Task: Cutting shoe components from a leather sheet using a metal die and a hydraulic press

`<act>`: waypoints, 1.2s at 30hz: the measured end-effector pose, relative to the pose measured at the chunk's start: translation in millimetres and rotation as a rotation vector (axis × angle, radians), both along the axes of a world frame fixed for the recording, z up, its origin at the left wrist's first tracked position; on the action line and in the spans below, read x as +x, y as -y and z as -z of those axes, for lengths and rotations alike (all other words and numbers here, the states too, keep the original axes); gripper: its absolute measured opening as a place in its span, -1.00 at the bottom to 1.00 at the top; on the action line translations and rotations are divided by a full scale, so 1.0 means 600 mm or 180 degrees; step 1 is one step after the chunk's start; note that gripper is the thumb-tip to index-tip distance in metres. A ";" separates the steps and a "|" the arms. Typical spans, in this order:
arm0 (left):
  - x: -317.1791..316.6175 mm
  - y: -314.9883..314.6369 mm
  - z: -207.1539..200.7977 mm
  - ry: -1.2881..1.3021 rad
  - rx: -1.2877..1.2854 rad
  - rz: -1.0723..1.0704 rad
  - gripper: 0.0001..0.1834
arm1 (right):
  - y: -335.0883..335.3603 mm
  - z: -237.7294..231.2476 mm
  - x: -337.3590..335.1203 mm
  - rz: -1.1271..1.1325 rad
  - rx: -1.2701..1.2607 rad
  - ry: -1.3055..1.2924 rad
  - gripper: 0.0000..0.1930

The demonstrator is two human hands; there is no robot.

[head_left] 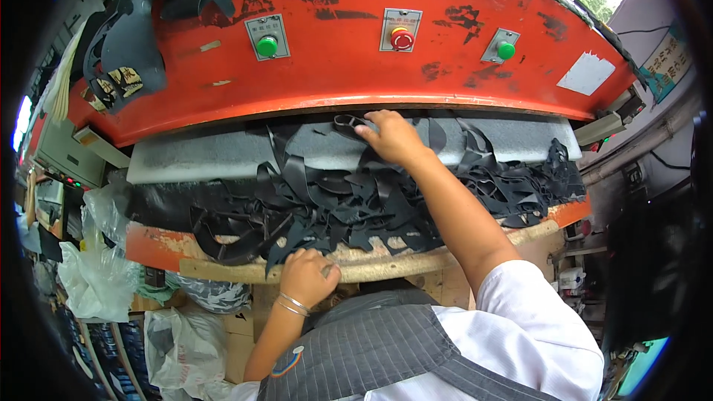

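My right hand (392, 136) reaches over the pale cutting board (215, 152). Its thumb and fingers close around the end of a looped black scrap strip (347, 125), which looks like leather. My left hand (306, 276) is at the front of the bench, its curled fingers over the pale front rail (371, 271). Right beside it the tip of a black offcut hangs over that rail. Between my hands lies a tangled heap of black cut-out scraps (349, 204), some of them trailing up onto the board. The palm side of both hands is hidden.
Behind the board rises a red press beam (334, 78) with two green buttons (267, 46) and a red stop button (402, 39). Black sheet pieces (130, 48) hang at its left. Plastic bags (96, 275) stand at lower left. A pipe (639, 148) runs along the right wall.
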State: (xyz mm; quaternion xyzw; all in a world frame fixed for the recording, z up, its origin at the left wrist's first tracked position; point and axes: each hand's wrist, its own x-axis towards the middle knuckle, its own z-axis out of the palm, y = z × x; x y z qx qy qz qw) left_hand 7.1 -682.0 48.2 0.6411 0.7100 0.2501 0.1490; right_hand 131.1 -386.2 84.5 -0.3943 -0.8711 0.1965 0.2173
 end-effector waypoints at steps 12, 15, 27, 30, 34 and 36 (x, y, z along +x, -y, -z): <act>-0.121 -0.223 -0.061 -0.0723 0.0202 0.0587 -0.57 | -0.155 0.051 -0.078 -0.0640 -0.0568 0.0030 -0.41; -0.153 -0.208 -0.017 -0.0852 -0.0796 0.0722 -0.51 | -0.142 0.061 -0.062 -0.0500 -0.0772 -0.0149 -0.43; -0.326 -0.312 -0.055 0.1490 -0.0182 -0.0280 -0.71 | 0.042 -0.067 0.195 -0.0668 -0.2398 0.1352 -0.29; -0.389 -0.353 0.000 0.0348 0.0174 -0.1106 -0.52 | -0.058 -0.091 0.166 0.0316 -0.2108 0.0387 -0.32; -0.410 -0.409 0.065 0.0605 0.0326 -0.1791 -0.30 | -0.256 0.010 0.178 0.1529 -0.0970 0.0437 -0.34; -0.373 -0.433 0.043 0.1441 0.0160 -0.1970 -0.25 | -0.301 0.039 0.177 0.2475 -0.0345 0.1425 -0.39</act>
